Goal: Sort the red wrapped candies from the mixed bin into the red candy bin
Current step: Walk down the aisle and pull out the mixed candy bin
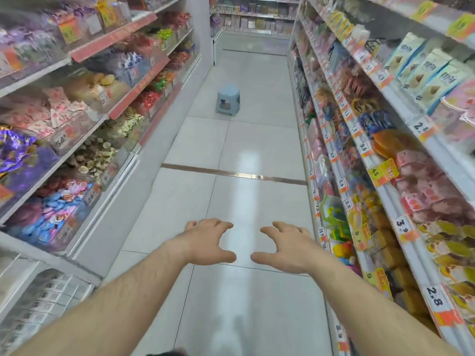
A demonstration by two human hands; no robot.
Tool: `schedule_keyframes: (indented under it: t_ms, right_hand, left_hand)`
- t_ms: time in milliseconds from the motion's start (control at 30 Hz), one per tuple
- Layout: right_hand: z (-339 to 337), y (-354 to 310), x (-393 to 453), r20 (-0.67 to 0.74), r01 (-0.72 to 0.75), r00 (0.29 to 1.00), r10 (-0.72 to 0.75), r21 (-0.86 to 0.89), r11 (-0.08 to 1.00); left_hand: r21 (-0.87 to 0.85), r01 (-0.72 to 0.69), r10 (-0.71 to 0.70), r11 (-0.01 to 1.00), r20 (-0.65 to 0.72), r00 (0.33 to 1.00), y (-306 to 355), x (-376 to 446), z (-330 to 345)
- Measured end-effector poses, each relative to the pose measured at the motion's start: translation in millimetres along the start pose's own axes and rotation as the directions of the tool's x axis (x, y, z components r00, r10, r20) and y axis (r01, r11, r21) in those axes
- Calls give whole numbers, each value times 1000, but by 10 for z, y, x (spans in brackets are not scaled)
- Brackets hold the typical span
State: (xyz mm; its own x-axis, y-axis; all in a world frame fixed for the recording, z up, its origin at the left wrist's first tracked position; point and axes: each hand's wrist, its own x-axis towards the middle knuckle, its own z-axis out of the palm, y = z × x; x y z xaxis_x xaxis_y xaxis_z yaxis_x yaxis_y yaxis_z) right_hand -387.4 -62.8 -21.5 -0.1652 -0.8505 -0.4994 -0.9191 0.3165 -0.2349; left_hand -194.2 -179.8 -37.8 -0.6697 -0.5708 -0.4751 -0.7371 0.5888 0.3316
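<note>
Currently: standing in a shop aisle, facing down its length, both arms reaching forward over the floor [231,150].
Left hand [208,241]: hovering low centre of the frame, fingers spread and loosely curved, holding nothing.
Right hand [285,246]: hovering just beside the left, apart from it, fingers likewise spread and curved, holding nothing.
Candy bins: running along the shelving [144,83] on the left side of the frame, clear-fronted, holding mixed wrapped sweets in purple, pink, blue and gold.
Red wrapped candies [149,100]: showing in a bin at mid-left, further down the aisle; more red in bins at upper left; blurring too much to tell which is the mixed bin and which the red candy bin.
Right side of frame: packaged snacks [426,73] and price tags, apparently not part of the job.
Stool [228,99]: small and pale blue, sitting on the floor at upper centre, well apart from both hands.
Progress: judging as not yet begun, no candy being held, neither hand touching any bin.
Remaining: reaching the bins, picking out the reds, dropping them in their own bin.
</note>
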Motion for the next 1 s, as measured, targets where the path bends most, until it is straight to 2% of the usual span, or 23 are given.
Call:
schedule_keyframes:
  t_ms: [233,433,633,1000]
  right_hand:
    - [-654,35,1545,58,55,997,-51,-70,996]
    - [-1408,-66,2954,33,9,999,-5,-114,993]
    - [-2226,-122,4196,-13,29,999,-31,-107,994]
    - [-3484,639,6712,72,80,995,-74,-95,992]
  left_hand:
    - [-44,72,-72,996,-7,997,-586,1178,-633]
    - [-80,61,-61,995,10,998,-1216,2307,-1573]
    - [-101,56,-52,993,42,998,-1731,3394,-2348]
    - [-26,120,-117,992,90,989,-2183,5886,-3658]
